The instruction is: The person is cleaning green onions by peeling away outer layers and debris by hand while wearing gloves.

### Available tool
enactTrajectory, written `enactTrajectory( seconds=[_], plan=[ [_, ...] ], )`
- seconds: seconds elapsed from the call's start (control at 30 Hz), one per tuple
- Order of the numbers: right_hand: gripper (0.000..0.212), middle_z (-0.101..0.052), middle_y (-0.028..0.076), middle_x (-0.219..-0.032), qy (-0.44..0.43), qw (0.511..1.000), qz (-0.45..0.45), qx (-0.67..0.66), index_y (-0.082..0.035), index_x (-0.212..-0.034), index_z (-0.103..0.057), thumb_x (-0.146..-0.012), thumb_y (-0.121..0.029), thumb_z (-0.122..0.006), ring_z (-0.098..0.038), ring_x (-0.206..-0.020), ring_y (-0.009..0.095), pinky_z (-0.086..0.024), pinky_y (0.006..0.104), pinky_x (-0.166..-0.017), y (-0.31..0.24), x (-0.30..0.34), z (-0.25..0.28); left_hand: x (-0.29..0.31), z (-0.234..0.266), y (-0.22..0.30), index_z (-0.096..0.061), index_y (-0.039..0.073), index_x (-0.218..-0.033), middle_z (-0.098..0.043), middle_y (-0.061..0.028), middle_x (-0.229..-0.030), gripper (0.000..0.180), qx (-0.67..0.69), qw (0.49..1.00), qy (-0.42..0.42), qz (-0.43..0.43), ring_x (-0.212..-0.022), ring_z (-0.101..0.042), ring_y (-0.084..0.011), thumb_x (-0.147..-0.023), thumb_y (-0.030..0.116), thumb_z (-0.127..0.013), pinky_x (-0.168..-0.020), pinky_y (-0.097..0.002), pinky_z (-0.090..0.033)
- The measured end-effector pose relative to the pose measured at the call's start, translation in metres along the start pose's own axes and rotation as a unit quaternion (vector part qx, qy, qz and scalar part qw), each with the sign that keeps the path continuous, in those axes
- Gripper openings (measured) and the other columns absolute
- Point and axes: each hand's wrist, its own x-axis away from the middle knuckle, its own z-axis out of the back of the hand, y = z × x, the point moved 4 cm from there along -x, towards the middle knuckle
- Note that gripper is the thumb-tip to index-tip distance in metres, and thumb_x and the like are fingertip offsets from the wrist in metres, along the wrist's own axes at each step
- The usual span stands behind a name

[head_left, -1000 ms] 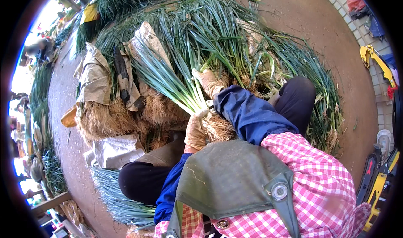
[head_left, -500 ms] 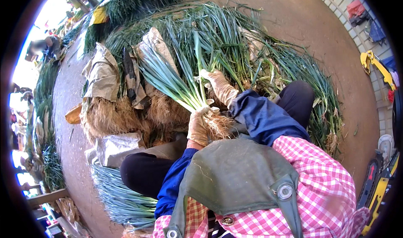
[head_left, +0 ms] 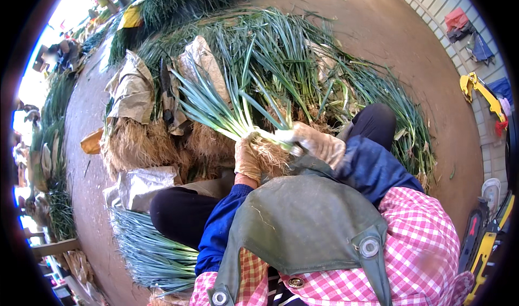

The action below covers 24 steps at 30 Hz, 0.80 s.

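Over the floor [head_left: 451, 122] spreads a wide pile of green onions [head_left: 281, 52]. In front is a smaller bunch [head_left: 216, 114], clasped just above its roots [head_left: 271, 157] in the grip of the gloved left hand [head_left: 247, 160]; the gloved right hand's [head_left: 319, 144] grip holds a leafy stalk [head_left: 278, 121].

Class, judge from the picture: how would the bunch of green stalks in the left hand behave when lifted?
The leaves will probably flop toward their tips, being long and thin. The pale stems, gathered in the left hand, should stay stiffer. The roots look fine and tangled, so may snag.
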Motion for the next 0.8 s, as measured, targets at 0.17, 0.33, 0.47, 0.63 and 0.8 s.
enactTrajectory(
  seconds=[0.17, 0.33, 0.47, 0.63, 0.8],
  plan=[
    [0.026, -0.056, 0.002, -0.071, 0.022, 0.999, 0.033, -0.027, 0.000, -0.094, -0.059, -0.083, -0.023, -0.064, -0.050, -0.053, 0.007, -0.039, 0.0184, -0.043, -0.019, 0.027, 0.002, 0.011, -0.020, 0.004, -0.054, -0.004, -0.115, -0.062, -0.0127, -0.088, 0.035, 0.028, 0.994, -0.103, 0.015, -0.075, -0.062, -0.0250, -0.082, 0.006, -0.049, -0.073, -0.0369, -0.055],
    [0.032, -0.053, 0.000, -0.070, 0.067, 0.985, 0.162, -0.010, 0.001, -0.103, -0.056, -0.084, -0.024, -0.061, -0.048, -0.055, 0.005, -0.039, 0.0168, -0.044, -0.093, 0.057, 0.029, 0.007, -0.019, 0.006, -0.055, -0.005, -0.114, -0.063, -0.0153, -0.085, 0.034, 0.003, 0.995, -0.101, 0.023, -0.070, -0.061, -0.0250, -0.085, 0.011, -0.050, -0.068, -0.0366, -0.054],
    [0.034, -0.056, 0.000, -0.073, 0.245, 0.940, 0.154, 0.179, -0.001, -0.104, -0.058, -0.087, -0.031, -0.059, -0.049, -0.057, 0.005, -0.036, 0.0181, -0.045, -0.138, 0.150, 0.130, -0.007, -0.005, 0.007, -0.056, -0.004, -0.114, -0.065, -0.0159, -0.083, 0.034, 0.001, 0.994, -0.104, 0.016, -0.067, -0.063, -0.0248, -0.087, 0.017, -0.052, -0.062, -0.0351, -0.054],
    [0.033, -0.065, 0.015, -0.109, 0.387, 0.389, -0.415, 0.726, -0.004, -0.105, -0.063, -0.077, -0.020, -0.067, -0.062, -0.102, 0.029, -0.049, 0.0422, -0.084, -0.127, 0.312, 0.273, -0.001, -0.015, 0.000, -0.059, -0.001, -0.110, -0.066, -0.0165, -0.084, 0.031, 0.004, 0.993, -0.113, 0.025, -0.069, -0.064, -0.0251, -0.087, 0.021, -0.054, -0.062, -0.0358, -0.055],
    [0.032, -0.066, 0.017, -0.099, 0.510, 0.531, -0.076, 0.673, -0.007, -0.103, -0.065, -0.084, -0.032, -0.062, -0.063, -0.092, 0.033, -0.050, 0.0412, -0.078, -0.140, 0.204, 0.194, 0.001, -0.024, -0.005, -0.054, 0.000, -0.114, -0.065, -0.0172, -0.089, 0.035, 0.043, 0.987, -0.140, 0.063, -0.076, -0.064, -0.0272, -0.087, 0.022, -0.056, -0.069, -0.0364, -0.054]
  ],
)
